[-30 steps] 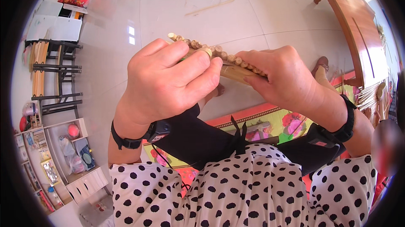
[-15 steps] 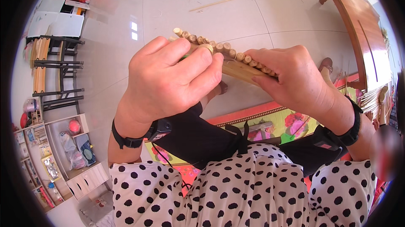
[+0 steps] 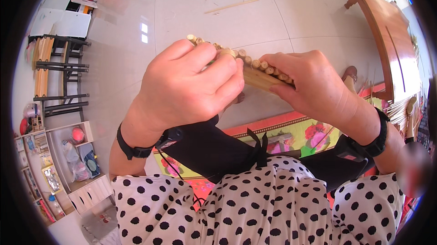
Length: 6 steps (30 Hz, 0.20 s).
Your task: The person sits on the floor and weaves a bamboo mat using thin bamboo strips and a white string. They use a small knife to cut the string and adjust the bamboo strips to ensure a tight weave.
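My right hand (image 3: 314, 77) is closed on the right end of a panel of short bamboo sticks (image 3: 257, 79), thumb below and fingers above. The round cut ends of the sticks make a row facing up. At the panel's left part, my left hand (image 3: 189, 81) is closed with its fingers curled. Between those fingers shows a small tool with a ribbed brass-coloured knob (image 3: 230, 53) and a bit of green; its remainder is hidden by the hand. The knob lies against the stick ends or just above them; I cannot tell which.
Thin bamboo strips (image 3: 231, 6) and shavings lie on the tiled floor ahead. A wooden table (image 3: 391, 40) stands at the right. On the left are folded stools (image 3: 63, 74) and a shelf unit (image 3: 91, 195). A flowered mat (image 3: 291, 129) lies below my hands.
Both hands and the bamboo panel have sunk slightly. The left hand has turned a little over the knob and hides more of the stick ends.
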Available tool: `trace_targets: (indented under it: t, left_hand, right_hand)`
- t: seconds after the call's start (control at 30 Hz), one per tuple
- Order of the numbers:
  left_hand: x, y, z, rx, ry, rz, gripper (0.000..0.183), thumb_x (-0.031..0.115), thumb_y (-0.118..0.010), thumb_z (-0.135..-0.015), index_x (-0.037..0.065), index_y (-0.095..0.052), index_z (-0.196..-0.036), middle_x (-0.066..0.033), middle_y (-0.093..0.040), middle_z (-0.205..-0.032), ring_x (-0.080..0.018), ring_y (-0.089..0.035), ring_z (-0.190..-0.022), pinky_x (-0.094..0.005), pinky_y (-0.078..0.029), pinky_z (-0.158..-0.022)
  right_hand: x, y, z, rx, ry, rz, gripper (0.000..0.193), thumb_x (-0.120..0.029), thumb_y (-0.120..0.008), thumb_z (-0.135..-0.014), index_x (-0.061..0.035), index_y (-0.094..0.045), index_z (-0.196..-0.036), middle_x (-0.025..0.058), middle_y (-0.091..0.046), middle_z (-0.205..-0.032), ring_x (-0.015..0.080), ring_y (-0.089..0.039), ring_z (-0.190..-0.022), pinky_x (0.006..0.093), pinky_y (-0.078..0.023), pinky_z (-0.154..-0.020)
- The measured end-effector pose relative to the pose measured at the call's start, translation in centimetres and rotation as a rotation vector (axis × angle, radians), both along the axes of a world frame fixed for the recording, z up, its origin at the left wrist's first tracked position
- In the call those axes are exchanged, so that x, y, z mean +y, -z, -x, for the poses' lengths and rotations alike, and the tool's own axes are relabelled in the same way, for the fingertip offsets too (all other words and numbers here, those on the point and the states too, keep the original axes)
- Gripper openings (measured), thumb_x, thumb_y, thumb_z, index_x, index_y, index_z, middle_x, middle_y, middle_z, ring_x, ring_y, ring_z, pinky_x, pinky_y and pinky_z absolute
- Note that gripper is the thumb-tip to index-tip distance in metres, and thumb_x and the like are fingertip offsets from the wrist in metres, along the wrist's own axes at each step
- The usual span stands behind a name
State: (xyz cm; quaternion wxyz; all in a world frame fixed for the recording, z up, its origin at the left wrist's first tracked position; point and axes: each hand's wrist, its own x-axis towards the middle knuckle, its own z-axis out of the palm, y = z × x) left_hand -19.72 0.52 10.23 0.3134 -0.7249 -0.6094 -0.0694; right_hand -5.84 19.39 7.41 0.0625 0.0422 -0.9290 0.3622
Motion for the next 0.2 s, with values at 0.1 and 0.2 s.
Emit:
trace_targets:
  t: [0.1, 0.2]
  left_hand:
    - [0.13, -0.32, 0.31, 0.02, 0.03, 0.045, 0.012, 0.011, -0.065, -0.058, 0.014, -0.054, -0.061, 0.0044, -0.051, -0.068, -0.0117, -0.045, -0.06, -0.0237, -0.033, -0.052]
    - [0.19, -0.29, 0.71, 0.053, 0.061, 0.072, 0.014, 0.014, -0.065, -0.054, 0.014, -0.052, -0.059, 0.0052, -0.051, -0.069, -0.0114, -0.045, -0.061, -0.0241, -0.034, -0.053]
  right_hand:
    - [-0.1, 0.07, 0.17, 0.039, 0.002, 0.002, 0.046, -0.002, -0.073, -0.072, -0.0029, -0.061, -0.116, 0.0194, -0.065, -0.084, 0.0364, -0.064, -0.074, 0.036, -0.053, -0.065]
    - [-0.36, -0.2, 0.46, 0.078, -0.031, 0.002, 0.049, -0.005, -0.072, -0.074, -0.0043, -0.059, -0.121, 0.021, -0.065, -0.086, 0.0372, -0.065, -0.076, 0.0358, -0.053, -0.067]
